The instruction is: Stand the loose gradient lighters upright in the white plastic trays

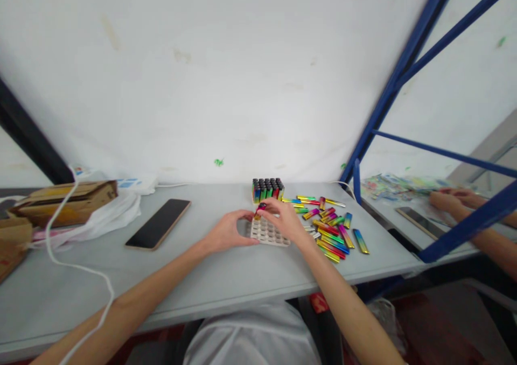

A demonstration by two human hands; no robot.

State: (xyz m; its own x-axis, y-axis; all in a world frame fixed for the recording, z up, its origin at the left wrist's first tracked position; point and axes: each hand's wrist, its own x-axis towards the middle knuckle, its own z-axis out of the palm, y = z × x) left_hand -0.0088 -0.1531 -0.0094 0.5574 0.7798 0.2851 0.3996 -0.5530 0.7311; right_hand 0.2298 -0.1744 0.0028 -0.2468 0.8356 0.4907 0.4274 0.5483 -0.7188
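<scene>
A white tray (271, 232) with rows of holes lies on the grey table in front of me. My left hand (232, 230) curves around its left side, thumb at the near edge and fingers by the far left corner. Between the fingertips of my right hand (285, 219) is a lighter (259, 210) with a dark top and a shiny red-and-gold body, upright over that corner. Whether it sits in a hole is hidden. Behind stands a block of several black-topped lighters (267, 190). Shiny rainbow-coloured, lighter-sized pieces (333, 230) lie scattered to the right.
A phone (159, 224) lies at left, near a cardboard box (67, 201), plastic bags (100, 218) and a white cable (60, 264). Blue metal bars (379, 117) rise at right. Beyond them, another person's hands (454, 199) are over a neighbouring table with another phone (420, 222).
</scene>
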